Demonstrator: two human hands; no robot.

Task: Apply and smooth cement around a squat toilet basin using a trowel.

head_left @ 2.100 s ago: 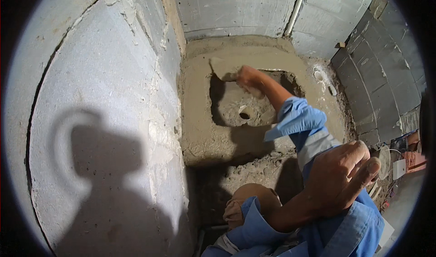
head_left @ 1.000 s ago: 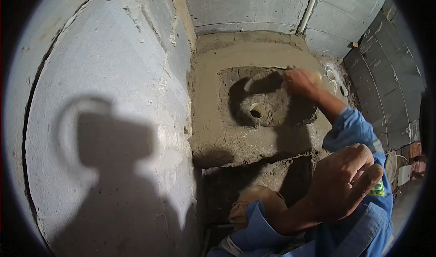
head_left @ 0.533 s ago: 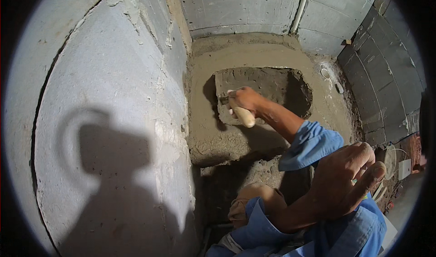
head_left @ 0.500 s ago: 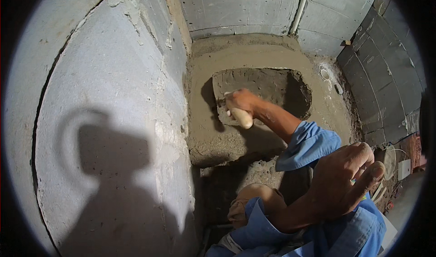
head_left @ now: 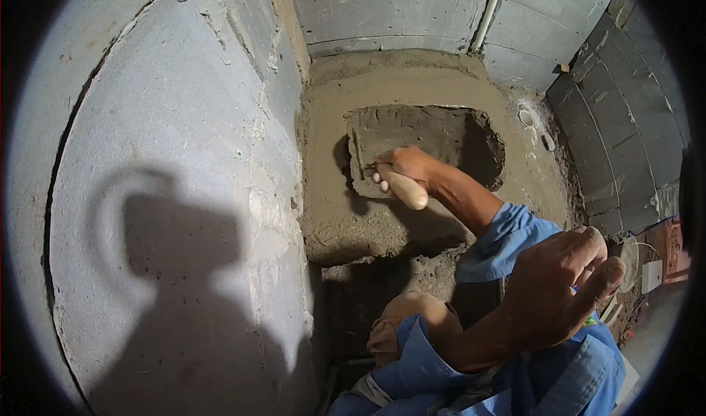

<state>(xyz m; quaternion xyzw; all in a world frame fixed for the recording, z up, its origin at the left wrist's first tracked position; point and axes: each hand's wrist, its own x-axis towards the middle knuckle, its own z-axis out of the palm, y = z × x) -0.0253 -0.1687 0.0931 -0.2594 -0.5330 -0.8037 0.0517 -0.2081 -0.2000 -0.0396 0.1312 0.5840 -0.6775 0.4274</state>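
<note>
Gripping a pale-handled trowel (head_left: 407, 190) in right hand (head_left: 407, 164), inside a mortar hollow (head_left: 437, 128), left hand (head_left: 557, 287) curled closed.

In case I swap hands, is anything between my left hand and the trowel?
Yes: in this view, the right sleeve and forearm lie between the left hand and the trowel, whose handle the right hand grips.

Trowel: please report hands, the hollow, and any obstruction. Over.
Right hand grips trowel, blade at left side of hollow. Left hand loosely curled, nothing visible in it. Right forearm hides part of hollow.
</note>
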